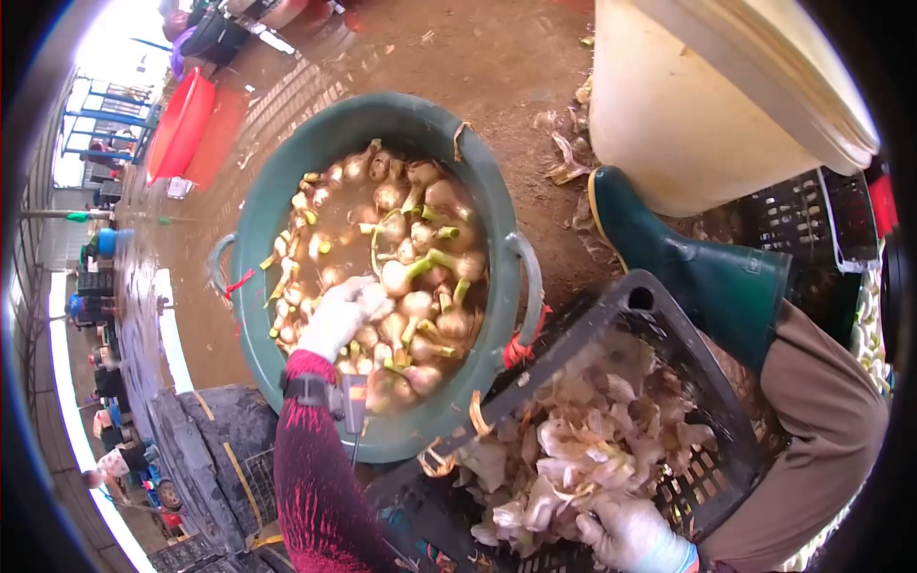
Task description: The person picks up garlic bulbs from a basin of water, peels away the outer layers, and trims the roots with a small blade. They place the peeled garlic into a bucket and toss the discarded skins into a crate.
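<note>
My left hand [336,317], in a white glove with a maroon sleeve behind it, reaches into a round green tub [256,315]. Its fingers are curled on a pale garlic bulb [378,302]. Around it many garlic bulbs [417,304] with short green stems float in murky water. A dark strap and a small grey device [353,403] sit at that wrist. Low in the view, my gloved right hand [629,535] is closed over loose garlic skins [583,454] heaped in a black plastic crate [659,306]. What its fingers hold is hidden.
A green rubber boot [669,248] stands beside the crate, close to a large cream bin [688,105]. A red basin [181,124] lies on the wet brown floor to the far left. Dark crates and sheeting [215,430] sit lower left; a person [107,473] is further off.
</note>
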Tool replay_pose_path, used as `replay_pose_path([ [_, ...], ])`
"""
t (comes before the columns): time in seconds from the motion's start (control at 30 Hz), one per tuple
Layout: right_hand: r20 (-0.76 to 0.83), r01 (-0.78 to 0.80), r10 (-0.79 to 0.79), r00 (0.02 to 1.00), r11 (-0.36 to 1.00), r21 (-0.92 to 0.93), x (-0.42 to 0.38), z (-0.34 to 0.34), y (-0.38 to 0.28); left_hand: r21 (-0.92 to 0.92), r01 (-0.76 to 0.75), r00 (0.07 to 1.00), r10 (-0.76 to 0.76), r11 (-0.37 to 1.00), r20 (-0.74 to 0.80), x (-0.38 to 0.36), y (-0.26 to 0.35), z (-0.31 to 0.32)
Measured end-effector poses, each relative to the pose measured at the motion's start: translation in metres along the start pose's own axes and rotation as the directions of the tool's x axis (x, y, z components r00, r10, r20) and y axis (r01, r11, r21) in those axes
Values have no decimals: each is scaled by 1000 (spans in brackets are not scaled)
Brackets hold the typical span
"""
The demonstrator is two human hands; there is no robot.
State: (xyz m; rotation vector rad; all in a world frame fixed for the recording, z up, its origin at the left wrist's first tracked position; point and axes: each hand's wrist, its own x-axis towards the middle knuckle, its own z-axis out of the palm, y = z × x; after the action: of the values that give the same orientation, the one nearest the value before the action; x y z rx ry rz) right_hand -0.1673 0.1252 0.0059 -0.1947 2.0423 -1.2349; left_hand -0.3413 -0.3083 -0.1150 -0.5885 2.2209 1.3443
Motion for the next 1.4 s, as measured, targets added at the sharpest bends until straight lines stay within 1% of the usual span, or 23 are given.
replay_pose_path([
  [0.03,26,23,-21,999,998,-61,-2,-2,2,5,55,996,-55,998,-67,-37,39,3],
  [0.07,52,49,-43,998,992,-119,-4,-5,5,-6,25,980,-26,1000,-200,-59,50,8],
  [0.1,46,100,-94,995,984,-147,-9,-7,6,-226,-64,982,21,972,-188,-76,45,6],
  [0.13,19,152,-152,988,988,-3,-10,-8,4,-433,-142,981,67,890,-184,-96,38,3],
  [0.17,-18,181,-181,983,983,10,-15,-5,4,-601,-283,958,195,747,-208,-118,46,16],
  [0.2,-57,213,-212,976,977,18,-19,-3,4,-674,-336,941,199,657,-275,-145,54,30],
  [0.33,-176,371,-356,918,926,62,-29,2,-10,-944,-204,967,207,259,-152,-243,56,105],
  [0.4,-127,403,-390,912,910,98,-32,14,-7,-970,-186,979,109,153,-171,-290,70,156],
  [0.5,-176,521,-539,824,842,-141,-38,37,7,-987,-158,982,105,18,-155,-336,54,210],
  [0.57,-179,546,-578,796,814,-198,-49,40,10,-981,-190,981,40,38,-189,-360,49,235],
  [0.63,46,498,-501,864,840,-215,-58,42,11,-964,-244,965,-75,106,-252,-375,45,254],
  [0.67,46,496,-499,866,842,-213,-61,45,13,-952,-269,960,-33,142,-277,-378,40,260],
  [0.77,62,481,-481,874,841,-249,-68,53,22,-951,-265,953,-106,160,-284,-384,34,270],
  [0.87,-29,546,-555,831,825,-144,-71,50,25,-955,-224,966,-88,196,-244,-385,29,270],
  [0.93,-9,497,-502,865,859,-125,-71,48,23,-942,-210,973,-44,261,-228,-387,26,266],
  [1.0,-21,459,-458,889,886,67,-66,47,18,-941,-210,975,-15,264,-222,-388,19,265],
  [1.03,215,247,-301,929,938,244,-66,38,18,-957,-182,981,-30,225,-193,-389,18,265],
  [1.07,346,80,-199,917,941,329,-66,27,13,-971,-154,986,-41,185,-164,-390,17,264],
  [1.13,159,383,-376,913,923,-15,-59,26,27,-992,-122,992,-9,43,-123,-391,10,269],
  [1.17,83,437,-431,899,863,-255,-68,14,15,-992,-120,992,-22,36,-120,-391,8,268],
  [1.2,85,434,-427,900,863,-260,-68,17,14,-993,-118,993,-23,29,-118,-391,6,268],
  [1.3,88,579,-588,804,740,-342,-68,35,9,-992,-86,993,-78,91,-93,-388,11,269],
  [1.4,152,564,-561,814,698,-442,-63,46,9,-989,-60,989,-127,134,-77,-384,13,274],
])
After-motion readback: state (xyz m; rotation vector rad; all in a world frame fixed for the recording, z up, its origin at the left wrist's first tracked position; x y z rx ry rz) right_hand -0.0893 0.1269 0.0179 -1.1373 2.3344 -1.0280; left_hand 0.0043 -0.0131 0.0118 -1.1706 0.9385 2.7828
